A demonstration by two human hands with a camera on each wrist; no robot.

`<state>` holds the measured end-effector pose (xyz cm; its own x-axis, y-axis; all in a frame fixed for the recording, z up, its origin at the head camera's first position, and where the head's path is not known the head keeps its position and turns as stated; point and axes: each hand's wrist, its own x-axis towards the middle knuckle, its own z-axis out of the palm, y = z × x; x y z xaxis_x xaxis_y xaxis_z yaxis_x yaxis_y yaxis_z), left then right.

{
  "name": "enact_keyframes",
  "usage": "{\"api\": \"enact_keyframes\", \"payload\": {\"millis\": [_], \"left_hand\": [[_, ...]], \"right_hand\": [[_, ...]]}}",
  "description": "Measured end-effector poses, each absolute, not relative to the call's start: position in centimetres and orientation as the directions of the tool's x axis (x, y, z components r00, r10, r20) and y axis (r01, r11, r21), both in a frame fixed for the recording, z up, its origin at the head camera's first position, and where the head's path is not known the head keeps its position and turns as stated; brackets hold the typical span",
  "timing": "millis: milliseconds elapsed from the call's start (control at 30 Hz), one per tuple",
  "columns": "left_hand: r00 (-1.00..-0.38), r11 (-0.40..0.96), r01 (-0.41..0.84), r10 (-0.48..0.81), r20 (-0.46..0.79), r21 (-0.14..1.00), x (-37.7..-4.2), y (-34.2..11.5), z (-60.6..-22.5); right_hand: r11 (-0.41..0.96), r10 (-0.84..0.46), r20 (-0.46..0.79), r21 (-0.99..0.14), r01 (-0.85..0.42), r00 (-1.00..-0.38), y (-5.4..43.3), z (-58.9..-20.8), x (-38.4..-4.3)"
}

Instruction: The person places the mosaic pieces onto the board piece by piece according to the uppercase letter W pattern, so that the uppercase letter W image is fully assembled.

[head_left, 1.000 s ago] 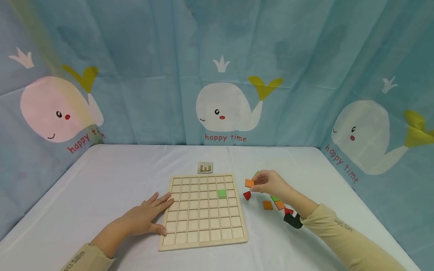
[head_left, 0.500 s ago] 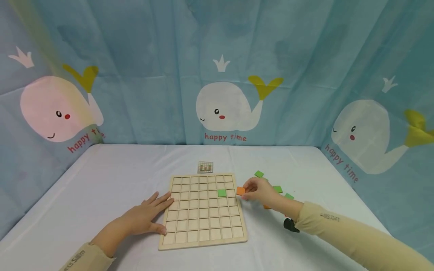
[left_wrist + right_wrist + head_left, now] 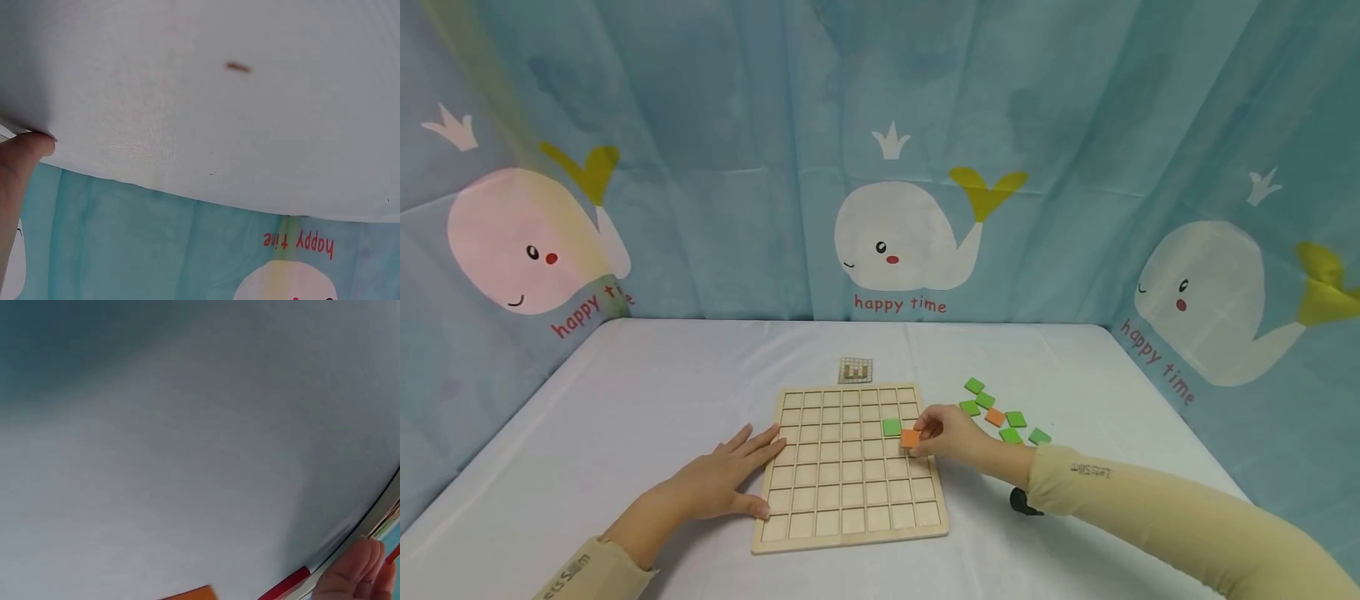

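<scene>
My right hand pinches an orange square tile between thumb and fingers, over the right part of a wooden grid board. Just beyond that tile, a green square tile lies in one of the board's cells. With fingers spread, my left hand rests at the board's left edge, its fingertips and thumb touching the rim. The right wrist view catches the right hand's fingers at the lower right corner, beside a sliver of the orange tile. A fingertip of the left hand shows in the left wrist view.
Several green tiles and an orange tile lie loose right of the board. A small card with a grid pattern sits behind it. Partly under the right sleeve is a black object. A whale-print curtain surrounds the white table.
My right hand has carried the orange tile leftward from the loose tiles to over the board, uncovering more green tiles. The left hand has stayed at the board's edge.
</scene>
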<state>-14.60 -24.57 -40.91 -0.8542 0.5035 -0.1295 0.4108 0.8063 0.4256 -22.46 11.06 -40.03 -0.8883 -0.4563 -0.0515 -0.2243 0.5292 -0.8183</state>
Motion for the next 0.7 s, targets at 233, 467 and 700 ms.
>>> {"api": "enact_keyframes", "payload": {"millis": [233, 467, 700], "left_hand": [[-0.857, 0.811, 0.404, 0.498, -0.135, 0.424, -14.6, -24.5, -40.9], [-0.857, 0.813, 0.409, 0.498, -0.131, 0.413, -14.7, -24.5, -41.0], [-0.861, 0.817, 0.406, 0.492, -0.129, 0.410, -14.6, -24.6, -41.0]], "right_hand": [[0.539, -0.468, -0.106, -0.821, -0.188, -0.877, 9.9, -40.3, -22.8], [0.582, -0.462, -0.118, -0.789, -0.199, -0.879, 9.3, -40.4, -22.9], [0.616, -0.460, -0.122, -0.757, -0.217, -0.880, 8.8, -40.4, -22.9]]}}
